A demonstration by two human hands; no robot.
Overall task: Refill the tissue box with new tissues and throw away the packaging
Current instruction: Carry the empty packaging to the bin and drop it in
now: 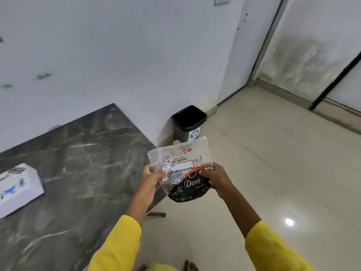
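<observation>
White walls and pale floor tiles surround a dark marbled desk [82,173]. At the desk's left edge sits a white tissue box [18,187], its print too blurred to read. Beyond the desk's right corner, the left hand [151,181] pinches the left side of an empty plastic wrapper [181,169], fingers closed on the clear film. Readable on the wrapper are "BIG TISSUES" on its clear upper half and "Dove" on its black lower part. The right hand [214,178] is closed on the wrapper's right edge. Held over the floor, the wrapper's long axis points away toward a black bin [188,122] by the wall.
</observation>
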